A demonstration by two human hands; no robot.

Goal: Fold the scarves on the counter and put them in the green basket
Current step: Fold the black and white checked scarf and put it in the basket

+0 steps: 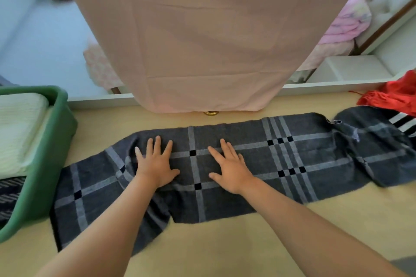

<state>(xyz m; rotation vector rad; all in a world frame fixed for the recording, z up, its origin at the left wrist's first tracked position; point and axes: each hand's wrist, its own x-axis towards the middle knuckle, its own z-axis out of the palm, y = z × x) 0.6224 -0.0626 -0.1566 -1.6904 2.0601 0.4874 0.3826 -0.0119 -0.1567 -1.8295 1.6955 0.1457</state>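
Stretches the grey plaid scarf (292, 159) along the wooden counter (247, 245), long axis left to right, left end dipping toward the near edge, right end rumpled. Keeps a green basket (53, 141) just beside the left end, with a folded cream cloth (18, 130) inside; has a red scarf (394, 96) touching the far right end. Faces a hanging pink sheet (202, 40) behind. Presses left hand (155, 164) and right hand (229, 171) palm-down mid-scarf, fingers straight and splayed, gripping nothing.
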